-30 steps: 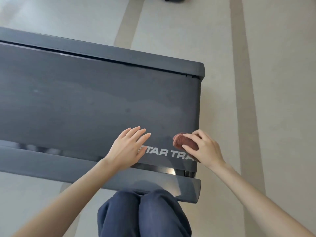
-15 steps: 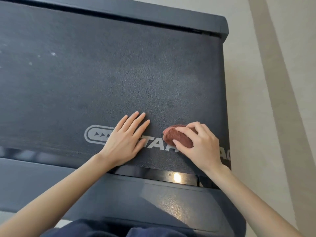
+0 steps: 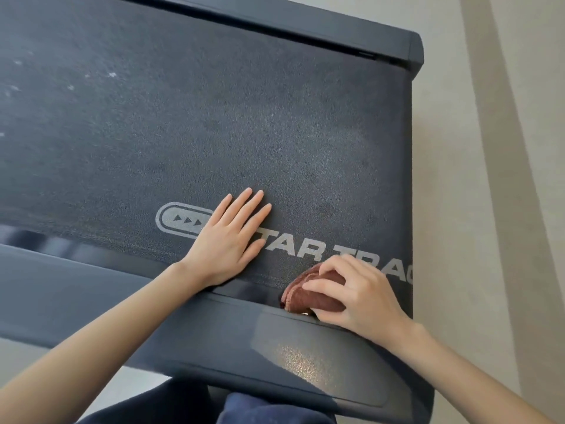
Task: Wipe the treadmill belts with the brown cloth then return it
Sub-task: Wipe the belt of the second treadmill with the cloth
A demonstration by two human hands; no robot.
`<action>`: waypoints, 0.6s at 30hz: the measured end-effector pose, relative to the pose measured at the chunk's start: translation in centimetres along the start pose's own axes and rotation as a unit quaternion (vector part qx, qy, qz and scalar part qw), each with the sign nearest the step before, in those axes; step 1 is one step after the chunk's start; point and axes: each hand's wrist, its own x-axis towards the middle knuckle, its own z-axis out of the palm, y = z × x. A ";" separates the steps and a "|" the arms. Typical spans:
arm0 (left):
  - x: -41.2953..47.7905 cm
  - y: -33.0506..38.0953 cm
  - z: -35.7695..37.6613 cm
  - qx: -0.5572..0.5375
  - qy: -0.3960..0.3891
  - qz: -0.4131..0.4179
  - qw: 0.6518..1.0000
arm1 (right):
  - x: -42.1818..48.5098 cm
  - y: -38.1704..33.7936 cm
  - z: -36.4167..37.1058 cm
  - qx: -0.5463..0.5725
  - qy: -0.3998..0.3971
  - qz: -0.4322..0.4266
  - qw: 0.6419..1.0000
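At the near edge of the belt, beside the printed lettering, our right hand grips the bunched brown cloth, fingers curled over it, pressing it where the belt meets the side rail. Our left hand lies flat on the belt, fingers straight, just left of the cloth. The belt runs lengthwise to our left, speckled there, so we judge the sweep goes that way. No container shows.

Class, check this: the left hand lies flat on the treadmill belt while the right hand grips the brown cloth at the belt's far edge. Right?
No: the head view shows the right hand gripping the brown cloth at the treadmill belt's near edge.
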 end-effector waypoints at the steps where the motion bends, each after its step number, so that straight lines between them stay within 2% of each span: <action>1: -0.1 0.3 0.0 -0.002 0.001 -0.006 1.000 | 0.7 0.4 0.2 0.003 0.012 0.012 1.000; 6: 0.0 0.8 0.4 -0.009 0.005 -0.029 1.000 | 7.2 6.0 1.0 -0.035 0.097 0.126 0.987; 11: 1.0 0.8 0.0 -0.007 0.017 -0.028 0.999 | 13.1 11.4 0.5 -0.073 0.111 0.263 0.956; 14: 2.8 0.5 -0.5 0.002 0.024 -0.022 0.999 | 10.9 9.4 0.2 -0.084 0.109 0.228 0.964; 18: 4.7 1.0 -0.4 -0.008 0.021 0.004 1.000 | 2.8 5.3 -0.6 -0.066 0.076 0.153 0.983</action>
